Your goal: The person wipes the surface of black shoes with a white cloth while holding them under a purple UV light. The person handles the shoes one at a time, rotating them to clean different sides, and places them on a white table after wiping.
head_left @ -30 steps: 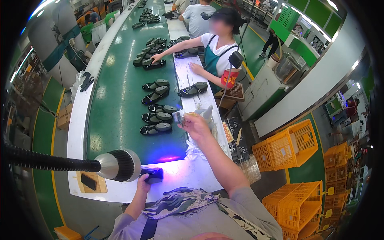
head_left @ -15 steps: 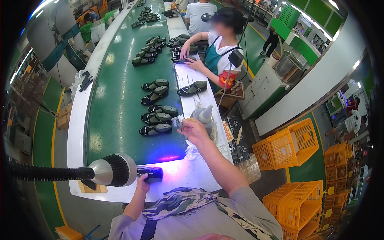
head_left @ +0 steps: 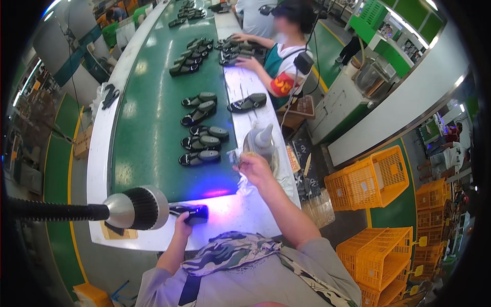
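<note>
My left hand (head_left: 182, 226) is closed around one end of a dark, glossy shoe (head_left: 197, 215) on the white table end, beside the silver-and-black head of a lamp (head_left: 137, 207). Violet and pink light falls on the shoe and the surface around it. My right hand (head_left: 257, 168) is raised over the belt's right edge, pinching a small, clear, shiny piece (head_left: 233, 156) whose kind I cannot make out. Just beyond that hand stands a white nozzle bottle (head_left: 263, 138). Several black shoes (head_left: 200, 157) with grey insides rest on the green belt (head_left: 148, 174) ahead.
One more black strapped shoe (head_left: 247, 103) lies on the white ledge to the right. Farther along, a co-worker (head_left: 286, 56) in a green apron handles shoes there. Stacked orange crates (head_left: 368, 179) stand on the floor at right. The lamp's black flexible neck (head_left: 56, 214) crosses from the left.
The view has shifted slightly. My left hand still grips the shoe by the lamp, and my right still pinches the clear piece. The co-worker's hands have moved farther apart over the shoes.
</note>
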`<action>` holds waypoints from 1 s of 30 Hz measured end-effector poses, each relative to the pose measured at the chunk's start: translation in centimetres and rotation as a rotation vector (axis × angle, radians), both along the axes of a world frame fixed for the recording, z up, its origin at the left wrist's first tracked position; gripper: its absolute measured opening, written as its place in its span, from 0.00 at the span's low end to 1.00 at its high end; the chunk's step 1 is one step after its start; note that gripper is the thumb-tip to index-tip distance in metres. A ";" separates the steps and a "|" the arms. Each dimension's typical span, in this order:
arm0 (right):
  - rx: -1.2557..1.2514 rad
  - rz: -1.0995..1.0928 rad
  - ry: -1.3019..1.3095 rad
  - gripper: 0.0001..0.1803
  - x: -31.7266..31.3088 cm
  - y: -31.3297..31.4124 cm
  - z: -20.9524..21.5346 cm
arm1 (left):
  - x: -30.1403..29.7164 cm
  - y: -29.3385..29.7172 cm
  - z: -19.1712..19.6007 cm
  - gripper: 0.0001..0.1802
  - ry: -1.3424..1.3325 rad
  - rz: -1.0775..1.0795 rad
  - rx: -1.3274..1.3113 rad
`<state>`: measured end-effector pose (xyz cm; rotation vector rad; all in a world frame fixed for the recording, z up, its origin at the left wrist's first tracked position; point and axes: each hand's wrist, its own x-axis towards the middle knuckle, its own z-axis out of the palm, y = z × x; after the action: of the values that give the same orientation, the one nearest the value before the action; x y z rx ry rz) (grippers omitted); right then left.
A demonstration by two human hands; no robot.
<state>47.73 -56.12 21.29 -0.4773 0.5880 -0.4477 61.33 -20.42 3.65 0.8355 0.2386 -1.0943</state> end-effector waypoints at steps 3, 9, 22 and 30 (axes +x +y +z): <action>-0.019 0.006 -0.017 0.05 -0.8 -0.2 -2.2 | 1.0 -0.5 -2.0 0.23 0.098 0.009 -0.081; 0.031 -0.040 -0.017 0.04 -3.0 0.2 -1.6 | 0.9 -7.5 3.3 0.32 0.049 -0.072 -0.135; 0.044 -0.087 -0.060 0.00 -6.0 -2.4 1.9 | 4.4 -20.8 3.2 0.29 -0.005 -0.062 -0.242; 0.081 -0.076 -0.058 0.02 -5.2 -3.2 1.5 | 5.0 -23.4 1.7 0.28 0.017 0.066 -0.192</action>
<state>42.49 -59.31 22.83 -0.3647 0.5677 -0.5064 66.34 -43.82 5.35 0.6429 0.1712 -1.0453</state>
